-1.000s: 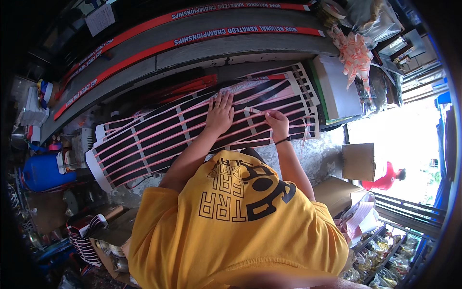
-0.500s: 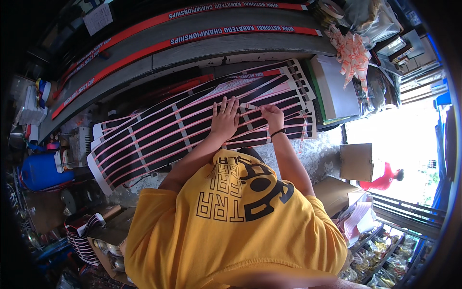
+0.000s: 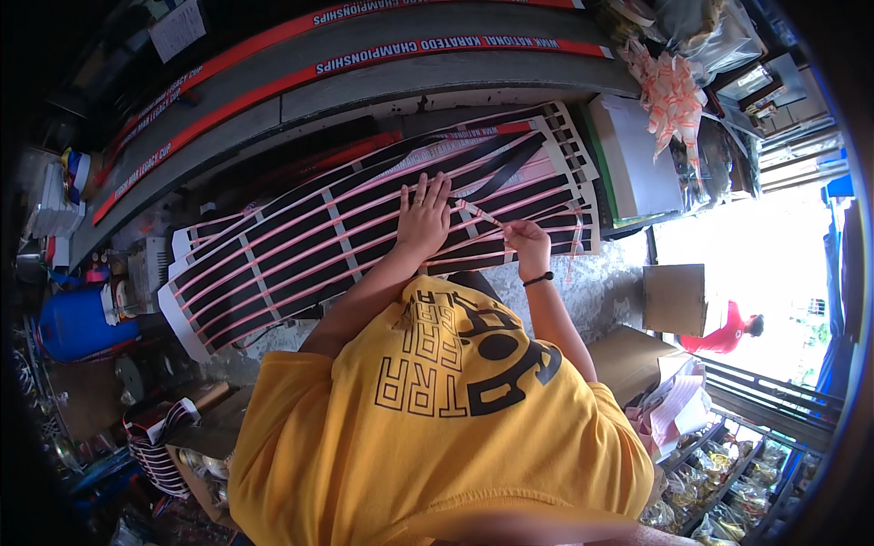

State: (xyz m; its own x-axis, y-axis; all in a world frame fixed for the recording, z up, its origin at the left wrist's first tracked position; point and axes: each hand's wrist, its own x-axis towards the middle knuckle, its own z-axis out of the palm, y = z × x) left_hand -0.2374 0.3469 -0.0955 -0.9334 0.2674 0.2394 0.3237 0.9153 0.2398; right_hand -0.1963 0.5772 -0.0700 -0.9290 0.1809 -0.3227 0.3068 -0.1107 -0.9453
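Note:
A long sheet of black strips with pink-white lines between them point(image 3: 296, 273) lies slantwise in front of me, on top of similar sheets. My left hand point(image 3: 422, 220) rests palm down on it, fingers spread. Between the thumb and fingers of my right hand point(image 3: 528, 246), closed in a pinch, is the end of a narrow white-and-orange backing strip point(image 3: 481, 215). That strip stretches taut from the sheet beside my left fingers to the pinch. A loose black band point(image 3: 505, 171) curves up off the sheet to the right of my left hand.
Long red printed ribbons point(image 3: 437, 60) lie along the grey ledge beyond the sheets. At right are a white box point(image 3: 637, 155) and a bunch of crumpled orange-white strips point(image 3: 669, 96). A cardboard box point(image 3: 674, 300) stands near a person in red point(image 3: 724, 329). A blue container point(image 3: 77, 323) is at left.
My right hand has moved down and slightly right, drawing out more of the backing strip. The black band beside it now bows away from the sheet. My left hand stays pressed flat.

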